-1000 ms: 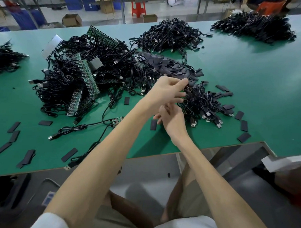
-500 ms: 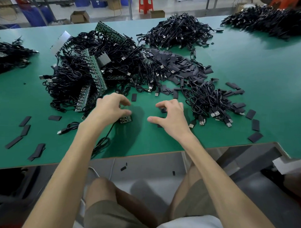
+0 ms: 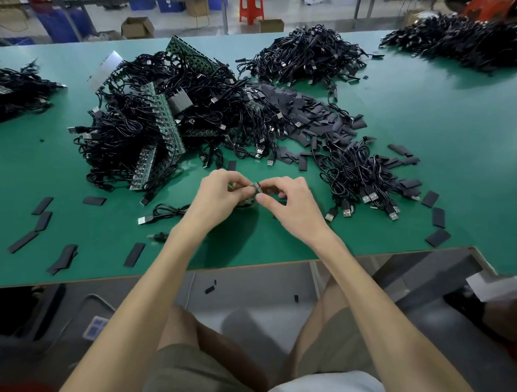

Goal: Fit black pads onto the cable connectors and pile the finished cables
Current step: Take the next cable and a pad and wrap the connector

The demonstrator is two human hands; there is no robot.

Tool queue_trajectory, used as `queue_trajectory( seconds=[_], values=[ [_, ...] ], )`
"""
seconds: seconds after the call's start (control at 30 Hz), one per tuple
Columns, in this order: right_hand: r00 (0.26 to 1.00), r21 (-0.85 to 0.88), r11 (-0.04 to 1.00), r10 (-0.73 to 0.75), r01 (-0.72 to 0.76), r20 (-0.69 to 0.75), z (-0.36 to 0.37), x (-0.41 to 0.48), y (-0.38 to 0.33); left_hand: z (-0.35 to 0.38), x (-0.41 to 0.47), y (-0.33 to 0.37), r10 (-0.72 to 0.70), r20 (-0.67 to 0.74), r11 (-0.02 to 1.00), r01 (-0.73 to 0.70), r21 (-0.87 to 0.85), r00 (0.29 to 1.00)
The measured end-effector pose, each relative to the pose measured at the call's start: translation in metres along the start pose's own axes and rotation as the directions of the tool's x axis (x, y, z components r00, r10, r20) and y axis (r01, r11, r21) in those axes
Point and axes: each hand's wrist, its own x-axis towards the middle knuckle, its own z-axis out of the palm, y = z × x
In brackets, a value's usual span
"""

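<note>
Shows bare forearms (image 3: 149, 280) running back from the left hand (image 3: 219, 194) and right hand (image 3: 292, 208). Wears a white shirt (image 3: 318, 385), seen well behind the hands, and olive-khaki shorts (image 3: 186, 369) ending above bare knees (image 3: 182, 322) beneath the forearms.

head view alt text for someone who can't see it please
A person's left hand and right hand pinch a small connector piece between them over a green table. Tangled piles of black cables and loose black pads lie beyond and around the hands.
</note>
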Motion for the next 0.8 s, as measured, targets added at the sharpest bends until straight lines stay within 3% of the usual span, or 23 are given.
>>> queue_trajectory(
  seconds=[0.17, 0.3, 0.5, 0.8],
  values=[
    [0.997, 0.134, 0.990, 0.044, -0.035, -0.070, -0.002, 0.002, 0.003, 0.009, -0.003, 0.009, 0.073, -0.011, 0.996, -0.073, -0.059, 0.997],
    [0.988, 0.231, 0.972, 0.081, -0.049, -0.131, -0.002, 0.003, 0.004, 0.004, -0.003, 0.013, 0.089, -0.030, 0.996, -0.089, 0.007, 0.996],
    [0.986, 0.271, 0.962, 0.086, -0.045, -0.144, -0.002, 0.003, 0.006, 0.004, 0.002, 0.018, 0.099, -0.033, 0.989, -0.095, 0.111, 0.995],
    [0.982, 0.255, 0.965, 0.111, -0.070, -0.152, -0.004, 0.002, 0.003, 0.012, -0.007, 0.018, 0.160, -0.143, 0.986, -0.153, 0.058, 0.977]
  ],
)
